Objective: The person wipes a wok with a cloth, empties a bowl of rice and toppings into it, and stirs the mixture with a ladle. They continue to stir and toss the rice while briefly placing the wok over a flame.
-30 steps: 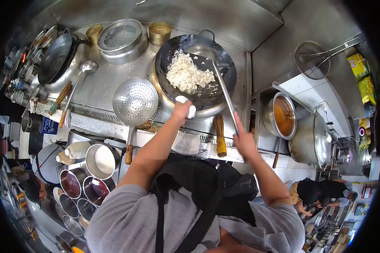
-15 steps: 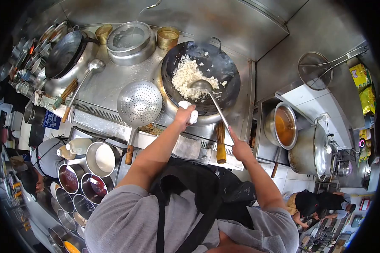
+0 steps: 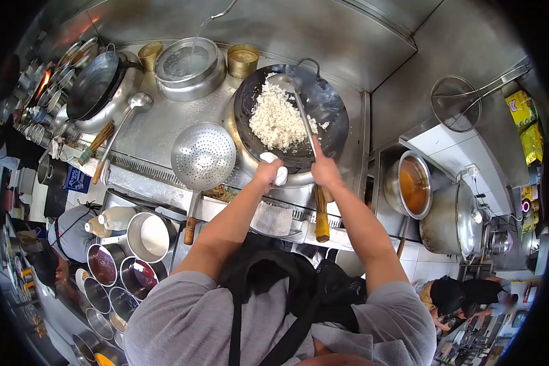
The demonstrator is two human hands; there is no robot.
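A dark wok [image 3: 329,116] sits on the burner with white rice [image 3: 277,119] heaped in its left and middle part. My left hand [image 3: 267,172] is closed round a folded white cloth [image 3: 279,173] at the wok's near rim. What the cloth covers is hidden. In my right hand [image 3: 326,171] is the handle of a ladle [image 3: 302,113], which reaches across the wok. The ladle's bowl lies at the far side, beyond most of the rice. Just below my right hand, a bamboo brush [image 3: 321,222] rests at the stove's front edge.
A perforated strainer [image 3: 203,155] lies left of the wok. Behind it stand a water pot [image 3: 188,64] and a brass-coloured tin [image 3: 243,60]. To the right is a bowl of brown liquid [image 3: 413,186]. Several sauce pots [image 3: 149,236] stand at lower left. Other people [image 3: 463,297] work at lower right.
My right hand has moved forward and left, pushing the ladle to the wok's far side. The rice is spread further toward the near rim. My left hand stays at the rim.
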